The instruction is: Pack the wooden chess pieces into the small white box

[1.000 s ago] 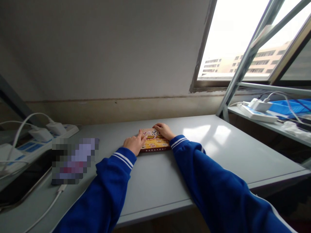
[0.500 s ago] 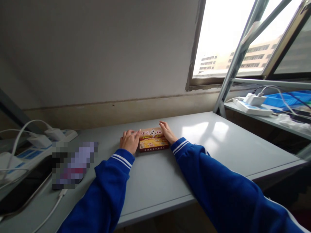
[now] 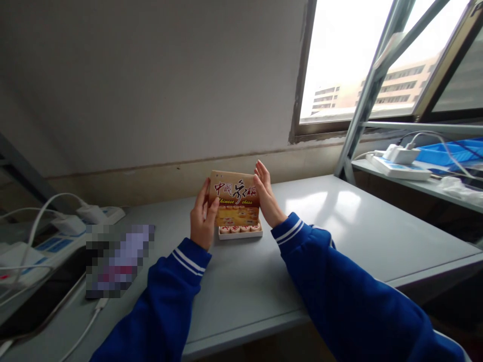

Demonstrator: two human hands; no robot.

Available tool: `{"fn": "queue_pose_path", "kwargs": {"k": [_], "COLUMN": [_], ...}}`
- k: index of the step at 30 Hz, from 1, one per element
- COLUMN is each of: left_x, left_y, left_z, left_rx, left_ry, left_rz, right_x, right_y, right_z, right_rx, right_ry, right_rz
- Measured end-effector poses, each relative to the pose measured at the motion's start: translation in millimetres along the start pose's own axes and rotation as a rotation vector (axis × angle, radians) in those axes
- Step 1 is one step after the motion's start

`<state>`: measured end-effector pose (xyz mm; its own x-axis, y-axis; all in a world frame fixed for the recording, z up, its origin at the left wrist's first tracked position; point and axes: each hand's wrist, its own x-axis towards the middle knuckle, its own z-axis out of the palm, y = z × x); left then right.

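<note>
The printed lid of a Chinese chess box [image 3: 234,193] is raised and tilted, its top facing me. My left hand [image 3: 203,218] grips its left edge, thumb on the front. My right hand [image 3: 267,196] lies along the lid's right edge with its fingers stretched upward. Below the lid, a white box bottom [image 3: 241,236] rests on the grey desk [image 3: 249,281]. Round wooden chess pieces [image 3: 236,229] show in a row at its front; the lid hides the others.
At the left lie a phone [image 3: 123,261] with a cable, a dark device [image 3: 45,291] and a power strip [image 3: 107,214] with chargers. A metal post [image 3: 358,115] stands at the back right, beside a shelf with another power strip [image 3: 398,167] and a blue tray [image 3: 449,152].
The lid has come up off the box bottom and tilted toward me, exposing the front chess pieces. Both hands have risen with it.
</note>
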<state>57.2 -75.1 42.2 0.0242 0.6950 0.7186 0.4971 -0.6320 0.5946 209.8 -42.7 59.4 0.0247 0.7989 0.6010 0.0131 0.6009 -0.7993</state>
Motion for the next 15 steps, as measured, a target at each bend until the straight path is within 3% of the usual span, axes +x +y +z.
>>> {"fn": "queue_pose_path", "kwargs": {"k": [3,5,9,13,15], "left_x": [-4,-5,1,7,7], "left_y": [11,7,-17,-36,-39], "left_z": [-6.0,-9.9,-13.6,-9.8,-7.2], "left_rx": [0.097,0.258,0.548,0.677,0.710], "left_ry": [0.226,0.229,-0.021,-0.219,-0.251], "left_rz": [0.124,0.191,0.183,0.009,-0.076], "right_x": [-1,0,6,7,5], "right_y": [-13,-10,13,41,44], "right_z": [2,-1,-17,-30,-29], "right_rx": [0.039,0.000,-0.154,-0.314,-0.380], "right_ry": [-0.045,-0.049,0.017,0.023,0.006], "right_rz": [-0.052,-0.074,-0.057,-0.015,-0.027]}}
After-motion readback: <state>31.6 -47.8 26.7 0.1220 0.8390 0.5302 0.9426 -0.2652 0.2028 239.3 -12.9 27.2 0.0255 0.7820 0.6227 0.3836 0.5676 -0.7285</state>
